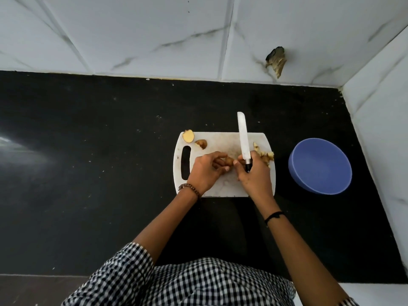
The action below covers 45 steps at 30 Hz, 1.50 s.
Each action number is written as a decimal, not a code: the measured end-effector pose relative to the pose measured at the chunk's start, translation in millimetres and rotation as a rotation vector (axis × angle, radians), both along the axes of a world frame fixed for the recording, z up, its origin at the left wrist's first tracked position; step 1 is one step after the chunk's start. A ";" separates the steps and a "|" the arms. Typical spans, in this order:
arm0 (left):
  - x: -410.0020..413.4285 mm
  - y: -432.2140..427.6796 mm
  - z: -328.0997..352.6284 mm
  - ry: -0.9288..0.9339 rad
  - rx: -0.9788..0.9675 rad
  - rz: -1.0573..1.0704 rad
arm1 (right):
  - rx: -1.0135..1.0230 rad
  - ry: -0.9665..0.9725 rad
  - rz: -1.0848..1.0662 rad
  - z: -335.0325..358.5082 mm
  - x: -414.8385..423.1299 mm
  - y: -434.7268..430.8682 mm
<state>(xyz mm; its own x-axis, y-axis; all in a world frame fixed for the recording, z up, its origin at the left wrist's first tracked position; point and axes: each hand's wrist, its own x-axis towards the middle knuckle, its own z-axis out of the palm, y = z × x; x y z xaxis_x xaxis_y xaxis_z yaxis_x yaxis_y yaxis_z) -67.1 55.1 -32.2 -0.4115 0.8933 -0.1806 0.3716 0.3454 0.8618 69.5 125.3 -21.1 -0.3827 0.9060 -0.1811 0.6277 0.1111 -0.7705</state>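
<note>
The left hand [205, 171] curls its fingers round a small brown piece [229, 161] over the middle of the white cutting board [220, 140]. The right hand [254, 173] is closed round the handle of a knife [242, 138], with the white blade pointing past the board's far edge. Chopped bits [266, 156] lie at the board's right edge and two slices [188, 136] near its far-left corner. The board sits on a black desk [110, 151] – a blue bowl [320, 166] stands to its right, and a marbled tile wall [154, 29] rises behind it.
</note>
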 end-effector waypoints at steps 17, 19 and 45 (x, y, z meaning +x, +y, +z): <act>-7.1 9.1 2.1 0.019 -0.057 -0.081 | 0.024 -0.005 -0.055 9.4 20.0 -15.9; -8.7 11.2 3.4 0.039 -0.055 -0.094 | -0.002 0.009 -0.050 9.4 23.2 -19.0; 3.6 15.2 8.8 0.082 -0.060 0.048 | -0.045 0.048 0.056 -8.3 28.8 -48.6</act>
